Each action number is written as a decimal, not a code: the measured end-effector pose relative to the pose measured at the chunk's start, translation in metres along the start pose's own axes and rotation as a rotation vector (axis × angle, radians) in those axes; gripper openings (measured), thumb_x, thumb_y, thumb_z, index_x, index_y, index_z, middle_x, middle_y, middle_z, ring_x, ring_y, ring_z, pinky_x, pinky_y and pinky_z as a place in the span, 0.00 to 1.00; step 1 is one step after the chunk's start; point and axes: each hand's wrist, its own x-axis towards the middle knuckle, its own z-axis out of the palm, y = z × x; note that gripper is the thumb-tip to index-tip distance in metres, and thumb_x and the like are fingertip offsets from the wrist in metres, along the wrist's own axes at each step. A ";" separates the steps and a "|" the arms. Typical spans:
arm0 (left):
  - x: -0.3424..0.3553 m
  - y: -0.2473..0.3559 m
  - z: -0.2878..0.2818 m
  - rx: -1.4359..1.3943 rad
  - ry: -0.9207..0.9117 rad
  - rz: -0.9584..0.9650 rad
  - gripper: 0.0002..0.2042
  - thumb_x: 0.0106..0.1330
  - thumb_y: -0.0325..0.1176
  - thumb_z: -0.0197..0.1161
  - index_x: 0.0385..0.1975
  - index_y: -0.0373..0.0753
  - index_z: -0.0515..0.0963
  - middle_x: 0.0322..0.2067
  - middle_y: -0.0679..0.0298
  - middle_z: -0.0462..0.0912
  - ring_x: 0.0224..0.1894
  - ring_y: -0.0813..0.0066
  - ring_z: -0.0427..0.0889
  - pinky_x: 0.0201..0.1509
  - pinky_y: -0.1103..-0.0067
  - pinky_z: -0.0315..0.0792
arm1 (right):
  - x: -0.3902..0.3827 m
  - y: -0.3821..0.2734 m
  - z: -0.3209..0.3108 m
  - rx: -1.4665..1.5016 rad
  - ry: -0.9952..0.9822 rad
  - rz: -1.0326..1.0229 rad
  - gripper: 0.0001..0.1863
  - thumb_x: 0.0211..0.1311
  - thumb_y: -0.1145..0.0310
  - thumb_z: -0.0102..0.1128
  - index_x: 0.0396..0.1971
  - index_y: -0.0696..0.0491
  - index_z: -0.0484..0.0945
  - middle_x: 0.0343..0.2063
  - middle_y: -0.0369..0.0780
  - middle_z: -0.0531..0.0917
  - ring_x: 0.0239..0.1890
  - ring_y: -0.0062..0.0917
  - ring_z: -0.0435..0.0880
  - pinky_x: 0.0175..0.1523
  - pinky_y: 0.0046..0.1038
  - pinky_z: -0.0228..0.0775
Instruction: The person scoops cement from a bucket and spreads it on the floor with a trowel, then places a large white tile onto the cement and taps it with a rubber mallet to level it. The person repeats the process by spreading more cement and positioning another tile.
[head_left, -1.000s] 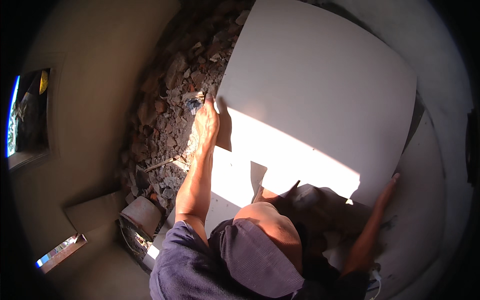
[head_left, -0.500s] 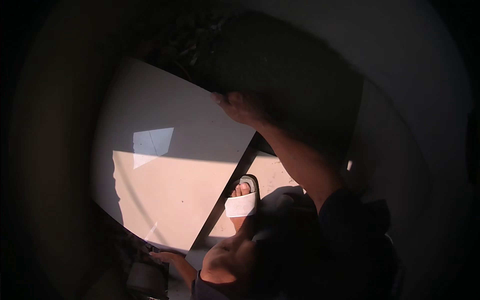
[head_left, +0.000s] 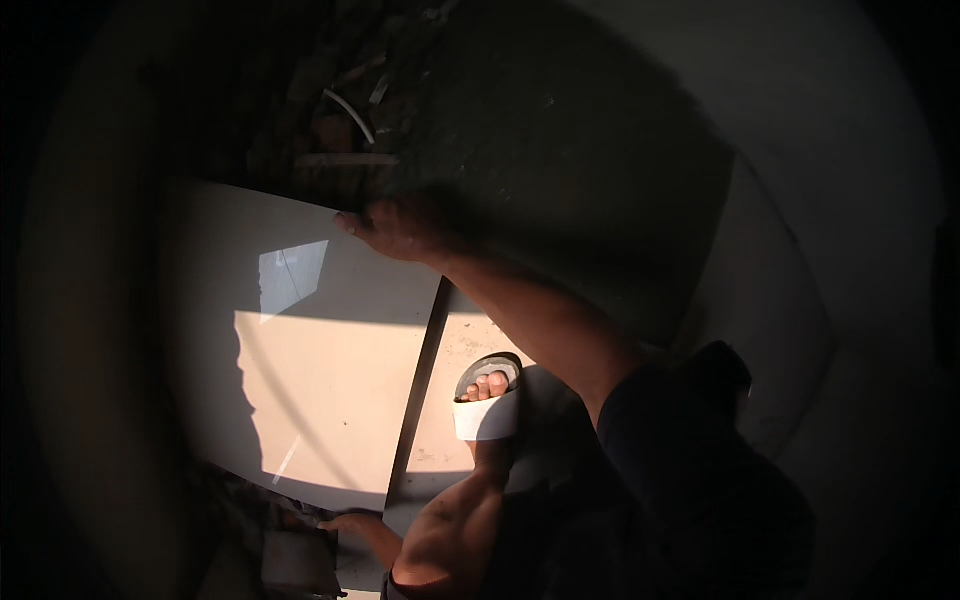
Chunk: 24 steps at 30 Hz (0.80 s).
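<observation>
A large, glossy pale tile (head_left: pixel 330 385) fills the left of the view, half in shade and half in sunlight, with a bright window-like reflection. My right hand (head_left: pixel 402 228) grips its far edge near the right corner, thumb over the face and the other fingers hidden in shadow. At the near edge, my left hand (head_left: pixel 358 525) holds the tile by its lower corner; part of its fingers lies under or behind the edge. My foot in a white-strapped slide sandal (head_left: pixel 486 420) stands just right of the tile.
Light flooring (head_left: pixel 440 440) lies under my foot. Dark rubble with a pale curved strip (head_left: pixel 350 115) is beyond the tile. A dark grey surface (head_left: pixel 590 150) spreads at the far right. Near the left hand sits a dim block-like object (head_left: pixel 298 562).
The tile has shifted left and turned slightly, widening the gap beside my foot. My right hand has moved left with it. My left hand has moved slightly right and nearer.
</observation>
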 end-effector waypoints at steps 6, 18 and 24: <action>0.001 0.004 -0.023 0.096 0.036 0.004 0.45 0.65 0.69 0.40 0.49 0.20 0.72 0.51 0.40 0.74 0.52 0.48 0.74 0.55 0.62 0.71 | 0.020 0.001 -0.009 -0.050 -0.268 -0.013 0.34 0.68 0.40 0.45 0.30 0.59 0.85 0.28 0.51 0.84 0.37 0.40 0.85 0.47 0.39 0.74; 0.009 0.007 -0.027 0.157 -0.020 -0.052 0.49 0.64 0.71 0.38 0.49 0.16 0.73 0.53 0.33 0.74 0.55 0.40 0.75 0.57 0.58 0.72 | 0.014 -0.026 -0.024 -0.163 -0.296 0.049 0.28 0.66 0.44 0.49 0.38 0.56 0.84 0.36 0.48 0.85 0.44 0.40 0.84 0.51 0.41 0.73; 0.037 -0.016 -0.030 0.427 0.007 0.168 0.47 0.66 0.69 0.35 0.38 0.17 0.77 0.41 0.33 0.80 0.47 0.34 0.78 0.51 0.56 0.75 | -0.006 -0.019 -0.001 0.021 -0.199 0.118 0.23 0.67 0.50 0.51 0.35 0.57 0.84 0.33 0.49 0.85 0.39 0.42 0.84 0.49 0.42 0.74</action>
